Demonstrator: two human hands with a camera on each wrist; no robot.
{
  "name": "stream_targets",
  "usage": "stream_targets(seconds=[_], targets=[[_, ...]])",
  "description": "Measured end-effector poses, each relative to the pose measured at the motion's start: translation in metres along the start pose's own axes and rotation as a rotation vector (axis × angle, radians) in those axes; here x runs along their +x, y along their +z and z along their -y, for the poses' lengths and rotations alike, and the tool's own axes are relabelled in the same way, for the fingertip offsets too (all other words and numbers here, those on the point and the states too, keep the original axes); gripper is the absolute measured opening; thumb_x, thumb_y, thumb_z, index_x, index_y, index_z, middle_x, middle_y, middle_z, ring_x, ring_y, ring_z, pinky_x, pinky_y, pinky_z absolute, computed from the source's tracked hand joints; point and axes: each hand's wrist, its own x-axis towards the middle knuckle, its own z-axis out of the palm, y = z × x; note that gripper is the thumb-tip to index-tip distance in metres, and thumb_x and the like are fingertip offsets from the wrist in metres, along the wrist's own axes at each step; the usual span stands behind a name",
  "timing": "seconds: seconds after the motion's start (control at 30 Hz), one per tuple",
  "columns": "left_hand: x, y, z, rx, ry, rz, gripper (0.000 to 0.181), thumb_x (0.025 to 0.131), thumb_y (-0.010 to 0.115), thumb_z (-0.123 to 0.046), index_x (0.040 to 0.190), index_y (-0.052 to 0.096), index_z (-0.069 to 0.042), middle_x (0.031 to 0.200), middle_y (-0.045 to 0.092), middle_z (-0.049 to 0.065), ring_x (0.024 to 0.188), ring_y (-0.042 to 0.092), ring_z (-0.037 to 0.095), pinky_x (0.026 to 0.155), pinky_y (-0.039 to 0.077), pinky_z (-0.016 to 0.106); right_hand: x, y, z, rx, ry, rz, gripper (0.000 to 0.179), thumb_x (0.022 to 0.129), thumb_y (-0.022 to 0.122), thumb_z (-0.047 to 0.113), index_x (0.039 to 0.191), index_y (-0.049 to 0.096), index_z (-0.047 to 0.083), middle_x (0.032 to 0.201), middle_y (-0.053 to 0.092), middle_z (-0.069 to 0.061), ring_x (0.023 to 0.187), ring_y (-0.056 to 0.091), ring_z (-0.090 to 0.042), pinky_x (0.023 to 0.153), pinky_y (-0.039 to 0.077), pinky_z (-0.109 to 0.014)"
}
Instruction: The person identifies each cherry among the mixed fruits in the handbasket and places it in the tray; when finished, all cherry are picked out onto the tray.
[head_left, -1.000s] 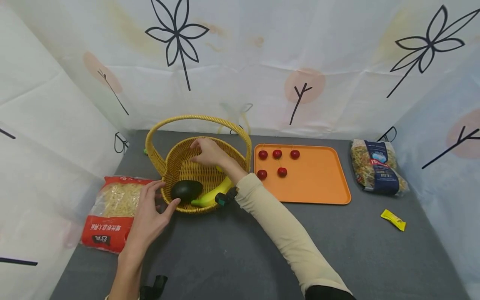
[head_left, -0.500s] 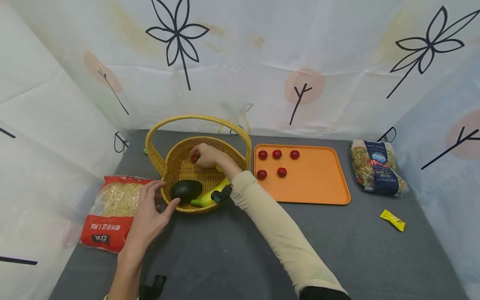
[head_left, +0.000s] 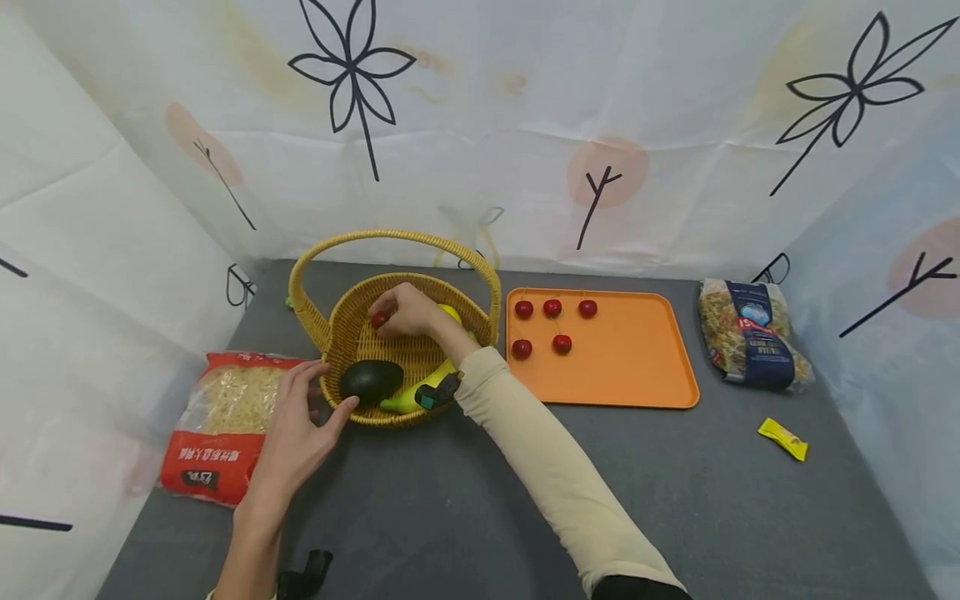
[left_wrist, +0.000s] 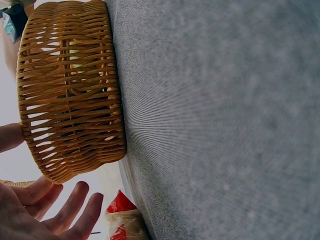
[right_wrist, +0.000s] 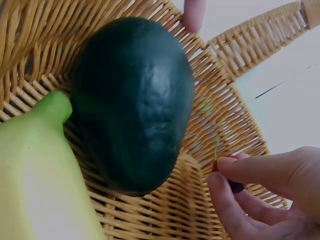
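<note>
My right hand is inside the yellow wicker basket, pinching a red cherry between thumb and fingers. A green stem rises from this cherry in the right wrist view. A dark green avocado lies in the near left of the basket, beside a yellow banana with a green tip. My right wrist and forearm cover part of the banana. At the basket's near left rim, my left hand rests with thumb and fingertips spread against the edge; its other fingers extend past the wicker.
An orange tray right of the basket bears several cherries. A red pasta bag lies left, under the left hand's side. Another pasta bag and a yellow wrapped candy lie at right. The basket's tall handle arches behind.
My right hand has shifted slightly left inside the basket, and the cherry in its fingers has come into view. The left hand has stayed at the rim.
</note>
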Motion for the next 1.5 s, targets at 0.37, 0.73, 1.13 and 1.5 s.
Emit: stream_targets(seconds=[0.37,0.73,1.13,1.5], targets=[[0.000,0.000,0.001,0.012,0.003,0.000,0.073,0.101,0.077,-0.031,0.158,0.042,-0.001,0.163,0.037,0.024,0.131,0.053,0.044,0.105,0.058,0.068,-0.032,-0.011,0.016,0.035,-0.156,0.014,0.036,0.103,0.074,0.013,0.137,0.070,0.002,0.136,0.071,-0.014,0.133,0.064,-0.029,0.098,0.059,-0.031],[-0.001,-0.002,0.000,-0.003,0.011,-0.010,0.073,0.102,0.076,-0.031,0.159,0.041,-0.001,0.164,0.037,0.024,0.132,0.052,0.045,0.105,0.057,0.068,-0.112,-0.037,0.029,0.122,-0.324,0.002,0.033,0.100,0.077,0.009,0.132,0.072,0.005,0.133,0.073,-0.011,0.106,0.077,-0.024,0.098,0.064,-0.030],[-0.002,-0.003,-0.001,-0.006,0.011,-0.001,0.072,0.102,0.076,-0.030,0.159,0.041,-0.001,0.164,0.036,0.024,0.133,0.052,0.044,0.106,0.057,0.067,-0.213,-0.069,0.000,0.232,-0.392,-0.078,0.039,0.096,0.075,-0.007,0.133,0.068,-0.001,0.129,0.068,-0.021,0.100,0.075,-0.026,0.094,0.066,-0.031],[-0.002,-0.001,0.000,0.018,0.024,-0.006,0.072,0.101,0.077,-0.029,0.158,0.042,0.000,0.163,0.037,0.024,0.131,0.053,0.044,0.104,0.057,0.066,-0.257,-0.093,-0.064,0.034,-0.293,-0.368,0.042,0.091,0.082,-0.006,0.130,0.068,-0.001,0.123,0.070,-0.017,0.099,0.080,-0.021,0.091,0.066,-0.025]])
